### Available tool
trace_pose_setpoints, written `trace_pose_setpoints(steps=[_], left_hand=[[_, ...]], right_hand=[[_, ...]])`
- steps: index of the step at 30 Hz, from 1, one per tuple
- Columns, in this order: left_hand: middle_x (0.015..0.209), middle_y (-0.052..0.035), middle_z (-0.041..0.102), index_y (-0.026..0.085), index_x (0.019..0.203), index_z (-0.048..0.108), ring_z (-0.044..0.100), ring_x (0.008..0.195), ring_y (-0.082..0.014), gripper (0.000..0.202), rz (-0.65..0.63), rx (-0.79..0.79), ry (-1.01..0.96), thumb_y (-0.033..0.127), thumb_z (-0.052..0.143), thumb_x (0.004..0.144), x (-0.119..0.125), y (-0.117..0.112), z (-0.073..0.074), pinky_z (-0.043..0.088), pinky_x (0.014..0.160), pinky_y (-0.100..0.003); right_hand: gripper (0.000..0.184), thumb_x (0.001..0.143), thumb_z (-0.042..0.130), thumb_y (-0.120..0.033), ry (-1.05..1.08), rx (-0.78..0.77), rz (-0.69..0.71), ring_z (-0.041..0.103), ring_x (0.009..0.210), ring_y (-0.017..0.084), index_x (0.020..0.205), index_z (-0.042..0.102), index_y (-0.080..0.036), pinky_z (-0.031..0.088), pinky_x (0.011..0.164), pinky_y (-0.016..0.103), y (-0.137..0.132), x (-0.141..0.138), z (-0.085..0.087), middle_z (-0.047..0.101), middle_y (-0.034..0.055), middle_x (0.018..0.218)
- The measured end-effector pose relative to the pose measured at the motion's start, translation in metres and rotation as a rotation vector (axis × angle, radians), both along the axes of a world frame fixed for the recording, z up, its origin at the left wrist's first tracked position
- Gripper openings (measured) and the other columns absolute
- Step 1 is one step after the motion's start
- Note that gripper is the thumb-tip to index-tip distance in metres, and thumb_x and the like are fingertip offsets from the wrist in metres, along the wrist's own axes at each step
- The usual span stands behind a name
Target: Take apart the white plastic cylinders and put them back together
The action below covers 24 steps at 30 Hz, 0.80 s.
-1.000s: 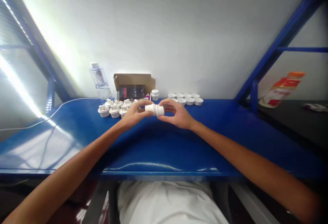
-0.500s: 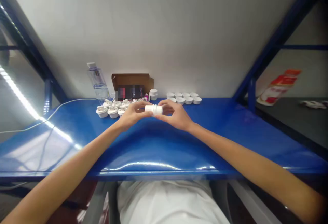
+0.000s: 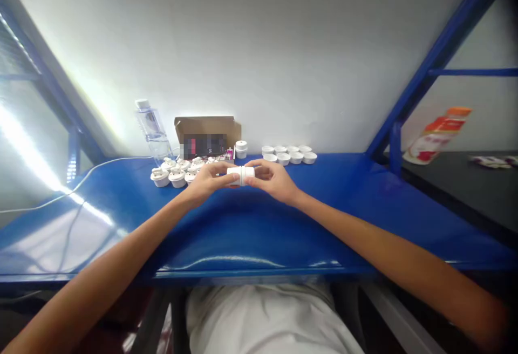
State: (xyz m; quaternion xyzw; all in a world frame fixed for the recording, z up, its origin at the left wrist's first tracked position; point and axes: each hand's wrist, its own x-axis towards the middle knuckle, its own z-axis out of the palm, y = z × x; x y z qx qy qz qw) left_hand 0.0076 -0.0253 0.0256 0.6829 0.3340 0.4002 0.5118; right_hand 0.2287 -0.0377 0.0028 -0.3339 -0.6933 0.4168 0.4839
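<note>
Above the middle of the blue table (image 3: 243, 230), a person's two bare hands are holding a white cylindrical piece (image 3: 242, 172) lengthwise between them, and it is appearing to sit clear of the surface. The left hand (image 3: 207, 181) is pinching the left end, its thumb and fingers parted only by the piece's thickness. The right hand (image 3: 280, 182) is gripping the opposite end likewise, its thumb lying near the central seam; its farther fingers are partly hidden.

Change noted: a second ago the two ends were showing slightly out of line, with a ribbed band between them; now they are lying straighter and the band is looking narrower. In this inspector's judgement, the halves are sitting closer together, though the view is not showing whether they are fully seated.

Beyond the left hand, white fittings with raised tops (image 3: 177, 178) are standing grouped before an open cardboard box (image 3: 206, 124). A separate white unit (image 3: 241, 149) is standing beside the box. Farther right, white cups (image 3: 296, 157) are resting in two rows.
</note>
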Motion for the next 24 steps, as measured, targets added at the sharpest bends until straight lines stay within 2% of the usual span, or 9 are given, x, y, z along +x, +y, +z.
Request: trace_pose_setpoints(steps=[2, 6, 10, 14, 15, 17, 20, 22, 24], left_hand=[[0.103, -0.0094, 0.074, 0.014, 0.105, 0.074, 0.07, 0.093, -0.0236, 0.046, 0.009, 0.018, 0.01, 0.042, 0.086, 0.071, 0.0, 0.0, 0.0, 0.058, 0.085, -0.038], [0.094, -0.009, 0.073, 0.012, 0.1, 0.074, 0.07, 0.081, -0.0202, 0.04, -0.011, -0.025, 0.033, 0.047, 0.077, 0.08, -0.002, 0.0, 0.0, 0.058, 0.078, -0.036], [0.106, -0.0091, 0.072, 0.015, 0.108, 0.071, 0.07, 0.094, -0.0231, 0.046, -0.034, 0.068, 0.022, 0.04, 0.085, 0.072, -0.002, -0.001, 0.001, 0.057, 0.084, -0.035], [0.098, -0.0095, 0.072, 0.013, 0.104, 0.07, 0.07, 0.09, -0.0231, 0.042, -0.02, 0.066, 0.031, 0.044, 0.08, 0.077, -0.001, -0.002, -0.001, 0.057, 0.081, -0.037], [0.098, -0.0093, 0.072, 0.014, 0.105, 0.07, 0.07, 0.091, -0.0235, 0.042, -0.028, 0.07, 0.034, 0.044, 0.08, 0.077, 0.0, -0.003, -0.001, 0.057, 0.082, -0.037], [0.102, -0.0094, 0.071, 0.015, 0.107, 0.068, 0.069, 0.097, -0.0247, 0.045, -0.058, 0.148, 0.038, 0.04, 0.084, 0.073, 0.002, -0.006, -0.002, 0.056, 0.088, -0.039], [0.111, -0.0107, 0.068, 0.017, 0.104, 0.069, 0.065, 0.109, -0.0263, 0.042, -0.112, 0.338, 0.064, 0.035, 0.086, 0.071, 0.007, -0.011, -0.001, 0.051, 0.098, -0.04], [0.119, -0.0112, 0.066, 0.019, 0.108, 0.067, 0.063, 0.114, -0.0258, 0.044, -0.102, 0.389, 0.077, 0.036, 0.085, 0.072, 0.009, -0.013, -0.001, 0.05, 0.101, -0.039], [0.128, -0.0111, 0.062, 0.023, 0.122, 0.059, 0.063, 0.114, -0.0244, 0.057, -0.054, 0.333, 0.078, 0.04, 0.083, 0.074, 0.01, -0.013, -0.002, 0.052, 0.097, -0.037]], right_hand=[[0.043, 0.08, 0.076, -0.053, 0.009, -0.071, -0.009, 0.075, 0.08, 0.025, 0.107, 0.068, -0.021, 0.062, 0.078, 0.041, -0.001, -0.002, -0.001, 0.076, 0.005, 0.088], [0.048, 0.072, 0.085, -0.044, 0.011, 0.114, -0.052, 0.073, 0.101, 0.026, 0.112, 0.069, -0.023, 0.057, 0.096, 0.042, -0.009, -0.005, 0.001, 0.075, 0.0055, 0.11], [0.041, 0.084, 0.071, -0.056, 0.011, -0.099, -0.035, 0.074, 0.076, 0.025, 0.1, 0.071, -0.019, 0.062, 0.075, 0.041, -0.012, -0.007, 0.005, 0.076, 0.0069, 0.086], [0.047, 0.071, 0.084, -0.053, 0.057, -0.048, -0.052, 0.073, 0.085, 0.024, 0.103, 0.07, -0.022, 0.061, 0.078, 0.036, -0.009, -0.007, 0.006, 0.077, 0.005, 0.094], [0.046, 0.072, 0.083, -0.054, 0.053, -0.098, -0.051, 0.073, 0.081, 0.023, 0.101, 0.071, -0.021, 0.061, 0.073, 0.034, -0.009, -0.007, 0.006, 0.076, 0.0052, 0.09], [0.045, 0.084, 0.068, -0.062, 0.047, -0.347, 0.005, 0.068, 0.063, 0.019, 0.093, 0.07, -0.018, 0.056, 0.056, 0.029, -0.009, -0.006, 0.006, 0.073, 0.0064, 0.073], [0.045, 0.095, 0.052, -0.059, 0.124, -0.67, 0.125, 0.055, 0.047, 0.013, 0.09, 0.068, -0.017, 0.042, 0.041, 0.022, -0.008, -0.007, 0.005, 0.064, 0.0036, 0.06], [0.04, 0.095, 0.053, -0.056, 0.191, -0.708, 0.127, 0.049, 0.045, 0.011, 0.091, 0.066, -0.018, 0.037, 0.039, 0.021, -0.007, -0.007, 0.002, 0.06, 0.0009, 0.059], [0.041, 0.093, 0.055, -0.058, 0.2, -0.623, 0.076, 0.049, 0.047, 0.011, 0.089, 0.065, -0.018, 0.038, 0.04, 0.021, -0.005, -0.009, -0.001, 0.06, 0.0006, 0.06]])
